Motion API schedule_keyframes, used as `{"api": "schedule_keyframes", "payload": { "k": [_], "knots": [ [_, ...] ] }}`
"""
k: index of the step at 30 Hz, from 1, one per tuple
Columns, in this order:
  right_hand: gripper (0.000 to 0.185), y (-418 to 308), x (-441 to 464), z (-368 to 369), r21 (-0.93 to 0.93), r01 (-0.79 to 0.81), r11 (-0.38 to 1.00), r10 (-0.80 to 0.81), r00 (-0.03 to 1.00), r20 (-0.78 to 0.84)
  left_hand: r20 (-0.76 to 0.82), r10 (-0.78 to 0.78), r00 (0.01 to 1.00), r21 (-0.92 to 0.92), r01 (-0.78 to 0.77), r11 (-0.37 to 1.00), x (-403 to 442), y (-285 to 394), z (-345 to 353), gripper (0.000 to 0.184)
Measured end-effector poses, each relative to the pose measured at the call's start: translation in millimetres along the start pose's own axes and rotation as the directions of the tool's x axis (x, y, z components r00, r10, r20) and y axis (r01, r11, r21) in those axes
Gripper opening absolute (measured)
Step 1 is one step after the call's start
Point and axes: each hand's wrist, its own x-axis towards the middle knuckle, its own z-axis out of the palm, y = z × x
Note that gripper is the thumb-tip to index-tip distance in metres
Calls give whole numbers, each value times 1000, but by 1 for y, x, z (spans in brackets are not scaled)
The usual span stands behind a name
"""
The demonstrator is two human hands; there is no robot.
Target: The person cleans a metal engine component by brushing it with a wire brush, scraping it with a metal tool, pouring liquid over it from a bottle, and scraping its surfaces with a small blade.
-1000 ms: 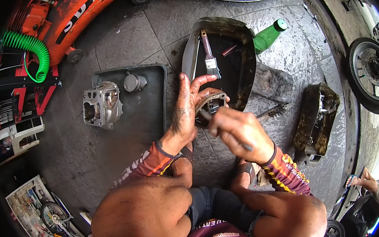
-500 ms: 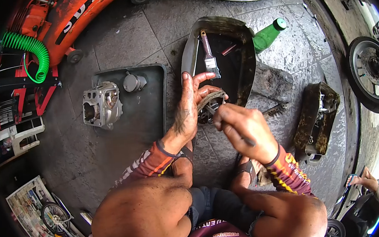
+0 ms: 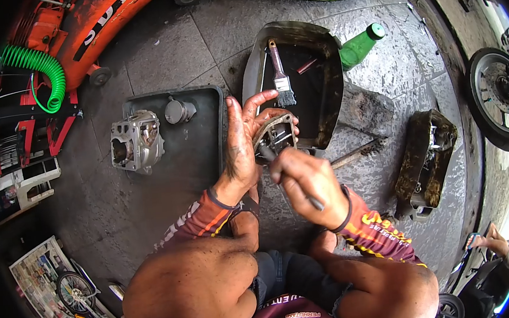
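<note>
My left hand (image 3: 240, 145) holds a grimy metal engine cover (image 3: 276, 132), its open side up, thumb and forefinger spread away from it. Wrapped in my right hand (image 3: 309, 184) is a slim grey metal tool (image 3: 316, 203); its front end reaches the cover's near left edge, and its kind is not clear. Just beyond, a paintbrush (image 3: 281, 76) with wet bristles leans in a dark oily pan (image 3: 329, 108). Parts of the cover lie behind my right fingers.
A black tray (image 3: 200, 151) on the left bears an engine casting (image 3: 138, 142) and a piston (image 3: 179, 110). To the right are a green bottle (image 3: 362, 47), a wooden-handled brush (image 3: 358, 153) and a dirty parts container (image 3: 426, 163). Another person's hand (image 3: 493, 242) shows at lower right.
Both hands have shifted a little left, and the engine cover is turned so more of its inside shows. My right hand has moved left and down with the tool.
</note>
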Motion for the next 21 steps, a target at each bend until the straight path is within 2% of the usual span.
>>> {"api": "schedule_keyframes", "payload": {
  "k": [1,2,3,6,7,8,10,12,13,14,16,18,19,20,21],
  "knots": [
    [11,0,-4,4,23,19,1000,-19,1000,22,10,9,1000,-95,-8,995,1,-2,-1,85],
    [11,1,-3,6,48,44,998,-46,998,41,10,15,1000,-91,-15,996,1,-3,-1,85],
    [13,4,-1,-1,154,23,988,-31,998,51,-10,54,998,-52,-55,997,0,-4,0,85],
    [14,2,2,-10,20,-52,998,52,999,-16,-23,95,995,21,-94,995,-1,-2,2,84],
    [12,1,3,-6,30,34,999,-33,999,-34,-25,106,994,13,-105,994,0,-1,4,84],
    [10,-3,2,-8,128,15,992,-24,997,76,-28,119,993,6,-118,993,0,-1,5,84],
    [9,4,5,-10,156,37,987,-53,993,103,-23,109,994,-43,-110,993,-1,-5,3,84],
    [9,10,3,-11,73,-40,997,42,998,-36,-24,102,994,11,-102,995,0,-7,0,84],
    [9,8,2,-8,72,16,997,-13,999,-39,-24,89,996,22,-88,996,1,-5,1,85],
    [9,3,2,-9,80,42,996,-44,998,34,-25,90,996,23,-90,996,0,-4,1,85],
    [10,-5,3,-12,138,-32,990,8,986,167,-21,72,997,-27,-73,997,-2,-3,1,86],
    [12,9,7,-18,48,68,997,-69,997,14,-9,72,997,60,-72,996,-2,-4,3,85],
    [13,9,6,-18,63,8,998,-7,1000,-21,-6,58,998,68,-57,996,-2,-1,6,86],
    [13,8,4,-16,63,8,998,-7,1000,-18,-4,47,999,76,-46,996,-1,1,8,86],
    [11,7,2,-12,8,37,999,-37,996,75,-4,50,999,77,-50,996,-1,2,6,86]
  ]
}}
